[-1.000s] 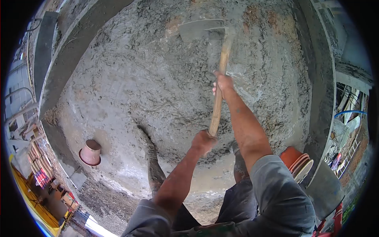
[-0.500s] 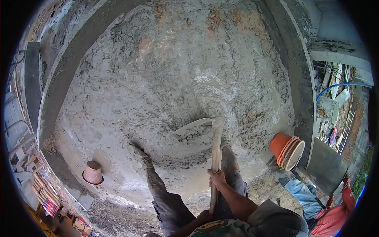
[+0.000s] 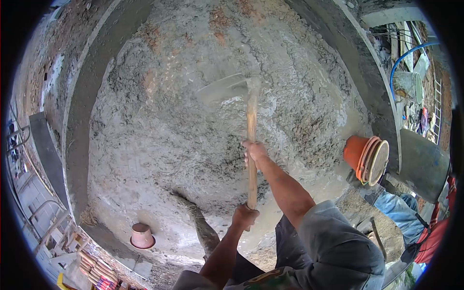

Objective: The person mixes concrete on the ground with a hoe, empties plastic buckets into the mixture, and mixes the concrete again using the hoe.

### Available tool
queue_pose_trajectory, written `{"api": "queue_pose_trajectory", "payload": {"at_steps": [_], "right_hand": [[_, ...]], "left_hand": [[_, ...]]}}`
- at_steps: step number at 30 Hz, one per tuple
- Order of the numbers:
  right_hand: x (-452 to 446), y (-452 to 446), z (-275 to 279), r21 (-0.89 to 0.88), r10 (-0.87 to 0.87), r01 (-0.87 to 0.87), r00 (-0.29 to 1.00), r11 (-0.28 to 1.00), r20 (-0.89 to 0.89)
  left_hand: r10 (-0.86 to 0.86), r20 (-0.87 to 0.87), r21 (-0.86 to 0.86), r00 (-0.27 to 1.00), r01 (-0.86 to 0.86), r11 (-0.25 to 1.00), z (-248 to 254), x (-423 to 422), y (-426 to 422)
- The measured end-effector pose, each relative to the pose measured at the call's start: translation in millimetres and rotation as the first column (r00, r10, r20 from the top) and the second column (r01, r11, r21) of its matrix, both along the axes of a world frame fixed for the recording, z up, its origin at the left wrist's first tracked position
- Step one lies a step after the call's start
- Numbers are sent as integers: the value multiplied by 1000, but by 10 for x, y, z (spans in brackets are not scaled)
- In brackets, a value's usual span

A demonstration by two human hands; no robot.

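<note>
Both of my hands are wrapped round the wooden handle of a mortar-caked hoe [image 3: 252, 121]. My left hand [image 3: 245, 217] grips the butt end, close to my body. Farther up, near the middle of the handle, is my right hand [image 3: 254, 153]. The hoe's wide blade [image 3: 224, 89] points left, slightly blurred, over the wet grey cement mix [image 3: 154, 125]. Whether the blade touches the mix I cannot tell. My muddy left leg [image 3: 205, 229] stands in the mix.
A low cement wall [image 3: 77, 130] curves around the mix. An upturned bucket [image 3: 142, 236] sits at lower left. At right, stacked orange buckets [image 3: 356, 153] lie tilted beside a person in blue jeans [image 3: 401, 215]. A blue hose [image 3: 401, 58] hangs behind the right wall.
The hoe has moved forward, away from my body, and its blade is farther up the mix. Both arms have stretched out with it. The view has shifted and turned.
</note>
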State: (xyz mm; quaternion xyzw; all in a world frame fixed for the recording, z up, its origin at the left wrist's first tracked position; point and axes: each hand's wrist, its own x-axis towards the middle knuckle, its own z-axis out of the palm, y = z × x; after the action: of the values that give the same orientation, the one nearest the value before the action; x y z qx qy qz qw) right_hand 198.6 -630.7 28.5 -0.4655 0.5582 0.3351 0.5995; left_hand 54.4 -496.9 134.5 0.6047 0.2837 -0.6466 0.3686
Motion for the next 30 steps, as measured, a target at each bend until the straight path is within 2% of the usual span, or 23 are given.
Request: {"api": "queue_pose_trajectory", "payload": {"at_steps": [1, 5, 7, 8, 9, 10, 11, 12, 13, 14, 15, 16, 17, 19, 21, 22, 24, 25, 26, 27, 28, 30], "right_hand": [[-437, -20, -52, 6, 41, -41, 998, 999, -42], [-1615, -5, 327, -34, -67, 63, 988, 997, -137], [-1621, -116, 874, -42, -101, 94, 976, 995, -194], [-1537, -190, 1017, -59, -128, 121, 980, 991, -153], [-1490, -284, 1144, -74, -146, 137, 982, 988, -122], [-1489, -357, 1233, -84, -163, 155, 981, 984, -104], [-1356, -493, 1173, -111, -161, 153, 985, 982, -68], [-1016, -666, 1180, -67, -215, 212, 976, 975, -32], [-602, -858, 1139, -21, -273, 272, 962, 962, 2], [-261, -1017, 865, -53, -321, 322, 947, 945, 34], [178, -1185, 706, -15, -318, 325, 934, 946, 163], [607, -1348, 450, -33, -303, 318, 926, 948, 224], [1019, -1501, 117, 4, -315, 331, 892, 943, 324], [1854, -1709, -214, 0, -341, 371, 853, 929, 395], [2285, -1797, -384, -44, -252, 288, 893, 957, 373], [2321, -1831, -462, -62, -185, 219, 920, 974, 346], [1951, -1737, -614, -3, -161, 169, 944, 986, 288], [1632, -1593, -559, -10, -194, 203, 948, 979, 251], [1328, -1462, -476, -19, -196, 202, 964, 979, 180], [976, -1276, -431, -64, -203, 212, 971, 975, 124], [576, -1091, -395, -60, -238, 246, 963, 967, 124], [-143, -749, -85, -23, -359, 359, 933, 933, 11]], "left_hand": [[105, -121, -42, 987, -111, 993, -64, -561, -26], [-108, -215, -76, 971, 94, 993, 635, -1408, 45], [-224, -232, -122, 947, 200, 972, 1006, -1466, 90], [-273, -223, -139, 936, 247, 959, 1138, -1412, 65], [-390, -179, -161, 903, 364, 917, 1171, -1376, 29], [-401, -150, -179, 903, 375, 910, 1210, -1197, -49], [-420, -118, -191, 900, 395, 899, 1120, -937, -118], [-443, -83, -203, 892, 420, 884, 1010, -606, -214], [-440, 110, -130, 891, 451, 883, 818, -294, -342], [-435, 259, -71, 862, 466, 882, 515, 35, -475], [-416, 375, 16, 828, 443, 896, 251, 470, -644], [-497, 399, 99, 771, 502, 859, -91, 908, -801], [-491, 508, 187, 707, 466, 865, -340, 1340, -943], [-515, 548, 252, 659, 457, 853, -573, 2180, -1180], [-401, 549, 142, 734, 391, 910, -800, 2547, -1304], [-331, 465, 69, 821, 339, 938, -858, 2446, -1343], [-185, 275, -36, 944, 202, 979, -794, 2171, -1353], [-134, 202, -65, 970, 150, 986, -700, 1902, -1267], [-154, 195, -29, 969, 163, 986, -723, 1496, -1074], [-132, 94, -73, 987, 139, 988, -589, 1230, -864], [-153, 47, -47, 987, 155, 987, -285, 1047, -742], [-315, -98, -28, 944, 313, 949, -6, 518, -295]]}}
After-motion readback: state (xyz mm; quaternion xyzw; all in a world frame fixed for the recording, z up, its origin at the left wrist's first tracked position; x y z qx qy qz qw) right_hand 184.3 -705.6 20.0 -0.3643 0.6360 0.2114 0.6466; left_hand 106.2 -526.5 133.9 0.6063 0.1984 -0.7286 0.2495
